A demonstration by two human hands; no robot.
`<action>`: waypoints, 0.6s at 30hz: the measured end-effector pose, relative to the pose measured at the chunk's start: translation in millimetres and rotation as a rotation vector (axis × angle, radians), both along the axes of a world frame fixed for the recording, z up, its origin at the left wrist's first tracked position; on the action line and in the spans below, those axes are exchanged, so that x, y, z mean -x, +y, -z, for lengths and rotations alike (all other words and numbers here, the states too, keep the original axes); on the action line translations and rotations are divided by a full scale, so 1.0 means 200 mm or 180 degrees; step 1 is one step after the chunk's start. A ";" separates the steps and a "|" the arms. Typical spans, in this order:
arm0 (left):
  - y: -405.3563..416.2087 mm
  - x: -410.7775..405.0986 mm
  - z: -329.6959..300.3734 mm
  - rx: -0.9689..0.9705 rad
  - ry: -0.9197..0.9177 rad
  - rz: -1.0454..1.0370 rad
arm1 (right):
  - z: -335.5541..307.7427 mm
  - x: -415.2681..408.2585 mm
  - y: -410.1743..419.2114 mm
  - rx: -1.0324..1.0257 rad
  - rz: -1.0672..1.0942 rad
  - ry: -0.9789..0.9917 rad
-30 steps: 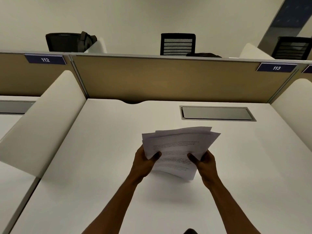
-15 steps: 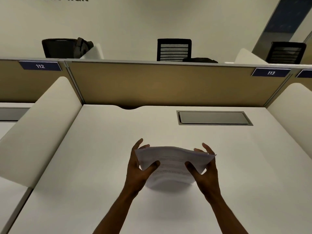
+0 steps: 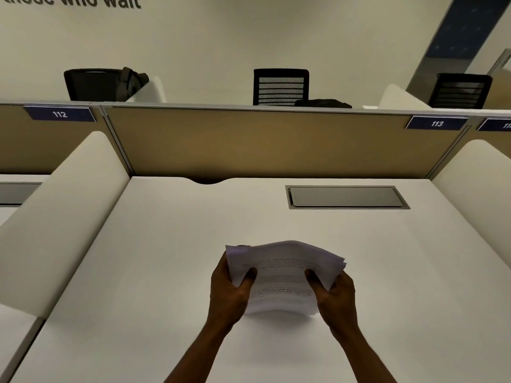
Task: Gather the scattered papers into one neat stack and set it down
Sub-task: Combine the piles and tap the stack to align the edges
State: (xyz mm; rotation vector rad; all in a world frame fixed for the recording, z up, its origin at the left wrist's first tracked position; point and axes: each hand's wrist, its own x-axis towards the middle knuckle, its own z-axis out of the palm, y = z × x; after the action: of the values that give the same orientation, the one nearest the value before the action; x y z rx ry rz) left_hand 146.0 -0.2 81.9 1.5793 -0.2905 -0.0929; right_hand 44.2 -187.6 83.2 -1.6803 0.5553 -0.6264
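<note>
Head view: one stack of papers [image 3: 283, 275] is held over the white desk [image 3: 166, 258], at about six o'clock from the desk's middle. Its long axis runs from twelve to six o'clock, the far edge raised and bowed, the near edge drooping toward the desk; whether that edge touches the surface cannot be told. Printed lines face up.

The left hand [image 3: 228, 293] grips the stack's nine o'clock side, thumb on top and fingers curled beneath. The right hand [image 3: 336, 295] grips the three o'clock side the same way.

At one o'clock, well apart, a grey cable hatch [image 3: 347, 197] sits flush in the desk. A tan partition [image 3: 262, 145] rises at twelve o'clock, with three blue number plates along it. Three black chairs stand beyond. Nothing lies between stack and desk surface.
</note>
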 end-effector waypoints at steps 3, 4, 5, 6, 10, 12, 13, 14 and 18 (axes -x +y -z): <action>0.00 0.00 -0.03 0.0087 -0.0102 0.0075 | -0.01 0.01 0.00 0.0044 -0.0021 -0.0097; 0.00 0.01 -0.03 0.0099 -0.0134 0.0099 | -0.01 0.02 0.00 0.0057 -0.0045 -0.0090; 0.01 0.01 -0.02 0.0110 -0.0123 0.0103 | -0.01 0.03 0.01 0.0039 -0.0081 -0.0074; 0.01 0.02 -0.02 0.0133 -0.0075 0.0098 | 0.00 0.04 0.01 0.0012 -0.0127 -0.0073; 0.00 0.04 -0.04 0.0260 0.0114 0.0047 | -0.05 0.04 0.00 -0.0138 -0.0190 -0.0366; -0.04 0.05 -0.08 0.0321 0.0293 -0.0085 | -0.10 0.01 0.01 -0.0347 -0.0013 -0.0507; -0.06 0.05 -0.10 0.0329 0.0389 -0.0218 | -0.12 -0.01 0.03 -0.0417 0.0114 -0.0491; -0.09 0.06 -0.13 0.0321 0.0476 -0.0394 | -0.14 -0.03 0.05 -0.0462 0.0258 -0.0427; -0.15 0.05 -0.18 0.0241 0.0743 -0.0965 | -0.15 -0.09 0.10 -0.0685 0.0893 -0.0185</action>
State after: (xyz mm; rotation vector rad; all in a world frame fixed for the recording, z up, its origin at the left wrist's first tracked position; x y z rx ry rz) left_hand 136.3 -30.0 117.0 1.5039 0.1273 -0.0299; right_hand 61.3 -168.2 113.8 -1.3895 0.7960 -0.7855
